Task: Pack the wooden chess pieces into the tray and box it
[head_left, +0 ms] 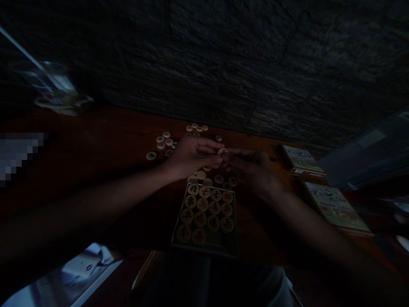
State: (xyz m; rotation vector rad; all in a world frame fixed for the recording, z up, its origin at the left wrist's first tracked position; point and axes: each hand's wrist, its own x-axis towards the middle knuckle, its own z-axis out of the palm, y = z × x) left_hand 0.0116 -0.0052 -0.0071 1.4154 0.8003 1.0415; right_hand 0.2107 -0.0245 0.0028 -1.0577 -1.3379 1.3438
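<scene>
Going Bare Above, Wearing Dark Grey Below

The left forearm (128, 194) is showing bare, tapering smoothly from a broad, shadowed stretch to a narrower end; the left hand (188, 155) is showing uncovered too, its slim fingers and thumb standing out fairly clearly; the right forearm (315, 226) is looking equally bare and smooth, its outline fading into gloom toward the lower right; the right hand (255, 168) is appearing ungloved, its fingers partly blurring in the shade; the person is wearing dark greyish trousers (268, 285), the cloth curving in a rounded shape on the right and catching faint light; deep shadow is hiding any finer detail.
</scene>
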